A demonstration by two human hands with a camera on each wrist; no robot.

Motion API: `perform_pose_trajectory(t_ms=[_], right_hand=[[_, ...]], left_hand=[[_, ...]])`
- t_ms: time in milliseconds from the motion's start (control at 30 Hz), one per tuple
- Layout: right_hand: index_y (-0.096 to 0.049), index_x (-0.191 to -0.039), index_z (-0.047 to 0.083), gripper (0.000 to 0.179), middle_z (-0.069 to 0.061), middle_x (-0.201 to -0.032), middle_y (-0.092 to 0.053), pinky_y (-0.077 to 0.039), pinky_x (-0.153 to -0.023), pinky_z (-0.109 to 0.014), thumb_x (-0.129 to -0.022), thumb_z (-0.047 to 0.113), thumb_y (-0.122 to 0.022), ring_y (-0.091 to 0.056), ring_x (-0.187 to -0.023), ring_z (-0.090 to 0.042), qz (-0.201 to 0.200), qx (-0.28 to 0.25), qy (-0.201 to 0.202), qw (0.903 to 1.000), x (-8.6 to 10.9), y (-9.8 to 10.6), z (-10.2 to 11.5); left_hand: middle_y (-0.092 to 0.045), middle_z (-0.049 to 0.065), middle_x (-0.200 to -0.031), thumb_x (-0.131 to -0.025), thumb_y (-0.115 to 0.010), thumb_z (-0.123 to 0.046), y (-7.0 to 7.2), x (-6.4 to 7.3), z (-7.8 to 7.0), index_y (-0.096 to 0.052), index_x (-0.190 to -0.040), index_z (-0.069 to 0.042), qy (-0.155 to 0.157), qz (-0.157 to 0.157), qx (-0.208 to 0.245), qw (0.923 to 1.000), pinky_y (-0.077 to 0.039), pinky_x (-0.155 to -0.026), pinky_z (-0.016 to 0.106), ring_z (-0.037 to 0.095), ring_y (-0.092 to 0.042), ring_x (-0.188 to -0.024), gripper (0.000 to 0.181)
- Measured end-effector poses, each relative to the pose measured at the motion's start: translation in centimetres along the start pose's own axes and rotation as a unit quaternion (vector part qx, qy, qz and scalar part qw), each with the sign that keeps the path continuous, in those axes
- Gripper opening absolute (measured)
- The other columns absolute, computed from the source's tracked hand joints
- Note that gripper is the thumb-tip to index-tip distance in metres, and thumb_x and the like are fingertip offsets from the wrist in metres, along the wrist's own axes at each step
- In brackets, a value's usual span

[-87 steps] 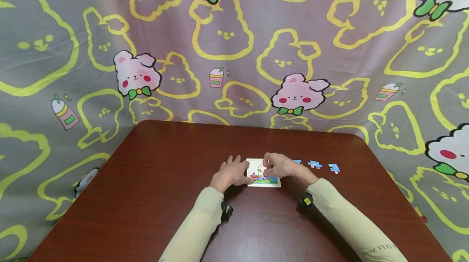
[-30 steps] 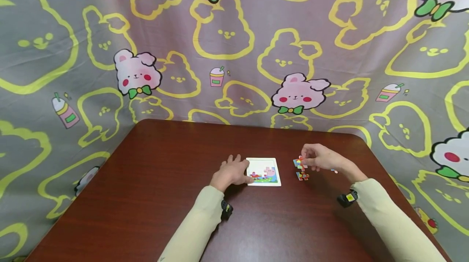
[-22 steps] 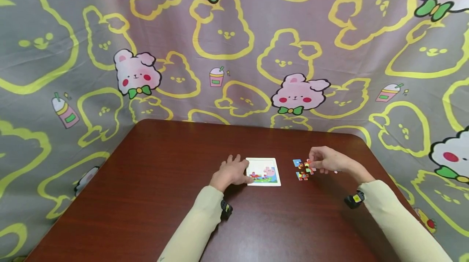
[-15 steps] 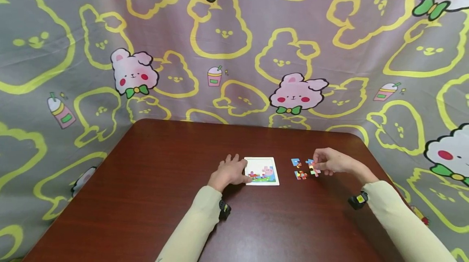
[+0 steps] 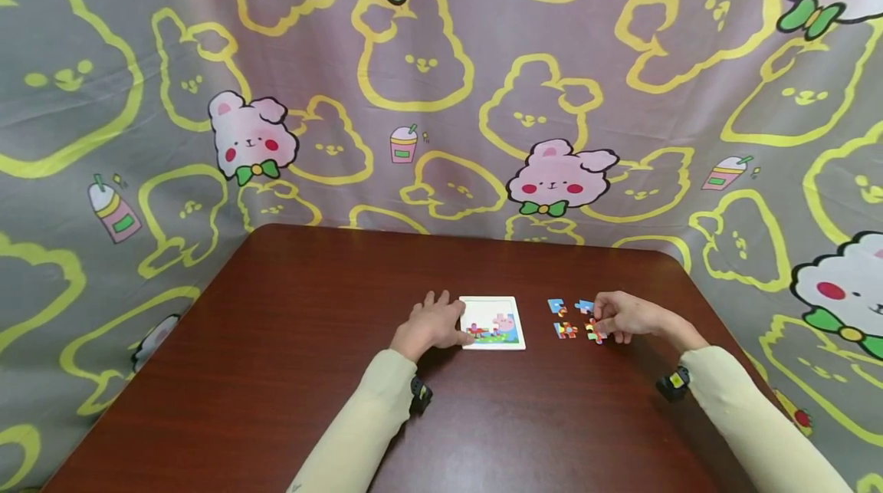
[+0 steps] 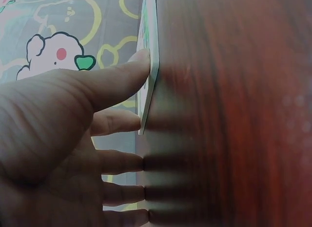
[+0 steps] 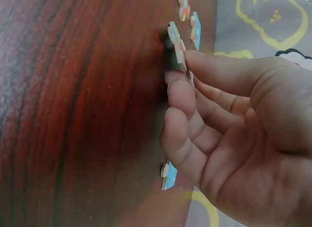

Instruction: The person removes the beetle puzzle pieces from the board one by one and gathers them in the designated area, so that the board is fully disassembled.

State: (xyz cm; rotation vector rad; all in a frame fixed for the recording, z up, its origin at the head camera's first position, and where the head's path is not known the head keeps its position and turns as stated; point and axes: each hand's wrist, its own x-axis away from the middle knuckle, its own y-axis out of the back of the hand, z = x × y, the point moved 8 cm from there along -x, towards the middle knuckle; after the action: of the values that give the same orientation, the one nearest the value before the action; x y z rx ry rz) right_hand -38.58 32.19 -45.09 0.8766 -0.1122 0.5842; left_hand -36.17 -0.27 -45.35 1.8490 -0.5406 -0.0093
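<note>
My left hand [image 5: 431,324] rests at the left side of a white-framed puzzle board [image 5: 519,324], partly filled with a pink pig-like figure on blue and green. In the left wrist view its thumb lies on the board [image 6: 155,56], and the other fingers stretch to the tabletop. My right hand [image 5: 624,317] pinches a red-and-yellow puzzle piece [image 5: 595,332] between thumb and fingers. The right wrist view shows this piece [image 7: 176,44] tilted, with its lower end near the table. Left of that hand lie two blue pieces [image 5: 556,307] and a red-and-yellow piece [image 5: 566,330].
Another blue piece [image 7: 169,175] lies beyond the right hand's fingers in the right wrist view. The brown table [image 5: 331,309] reaches back to a patterned cloth [image 5: 455,64] hanging behind it and along the sides.
The right hand left the board, carried a puzzle piece right among the loose pieces and lowered it toward the table. A blue piece behind it now shows more. The left hand has stayed on the board.
</note>
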Motion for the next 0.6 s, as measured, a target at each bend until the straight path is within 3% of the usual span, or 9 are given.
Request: perform_pose_trajectory(t_ms=[300, 600], right_hand=[[-0.050, -0.090, 0.004, 0.019, -0.006, -0.066, -0.059, -0.049, -0.046, -0.030, -0.092, 0.012, -0.067, -0.055, -0.050, -0.015, -0.010, 0.047, -0.015, 0.9987, -0.5, 0.1, 0.5], [-0.057, -0.091, 0.007, 0.016, -0.012, -0.070, -0.060, -0.053, -0.050, -0.038, -0.094, 0.019, -0.067, -0.058, -0.053, -0.021, -0.019, 0.042, 0.033, 0.9984, -1.1, -0.4, 3.8]], left_hand=[[-0.021, 0.017, -0.163, -0.093, -0.063, -0.047, 0.1, 0.0, 0.0, -0.040, -0.150, -0.020, 0.000, 0.001, -0.001, 1.0000, -0.019, -0.120, 0.057, 0.043, -0.012, -0.151, 0.067], [-0.023, 0.019, -0.162, -0.093, -0.063, -0.047, 0.1, 0.1, -0.2, -0.041, -0.150, -0.018, -0.007, -0.004, -0.003, 1.0000, -0.021, -0.119, 0.058, 0.044, -0.014, -0.150, 0.067]])
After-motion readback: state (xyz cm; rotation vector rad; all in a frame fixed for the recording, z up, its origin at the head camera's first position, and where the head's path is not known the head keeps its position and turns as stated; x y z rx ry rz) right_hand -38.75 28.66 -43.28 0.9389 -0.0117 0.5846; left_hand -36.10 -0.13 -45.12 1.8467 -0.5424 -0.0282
